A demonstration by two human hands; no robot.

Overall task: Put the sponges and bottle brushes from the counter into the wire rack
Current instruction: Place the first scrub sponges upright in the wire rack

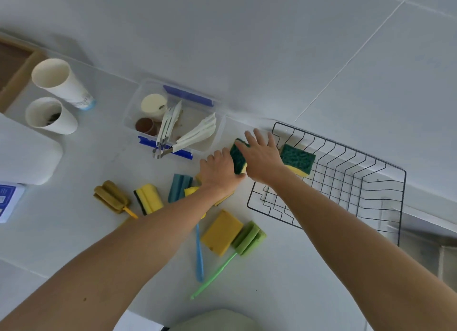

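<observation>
My left hand (218,171) grips a green-and-yellow sponge (237,157) from its left side, just left of the black wire rack (341,146). My right hand (262,155) lies over the same sponge with its fingers stretched out. A second green-and-yellow sponge (298,160) sits at the rack's left end. On the counter lie an olive bottle brush (111,197), a yellow sponge with a black pad (148,198), a blue bottle brush (179,187), a plain yellow sponge (221,232) and a green bottle brush (249,238). My left wrist hides part of another yellow piece.
A clear plastic box (210,143) holding white tongs and small cups stands behind the sponges by the tiled wall. Two white paper cups (61,83) stand at the far left near a wooden tray (22,71). A white rounded object (27,155) lies at the left edge.
</observation>
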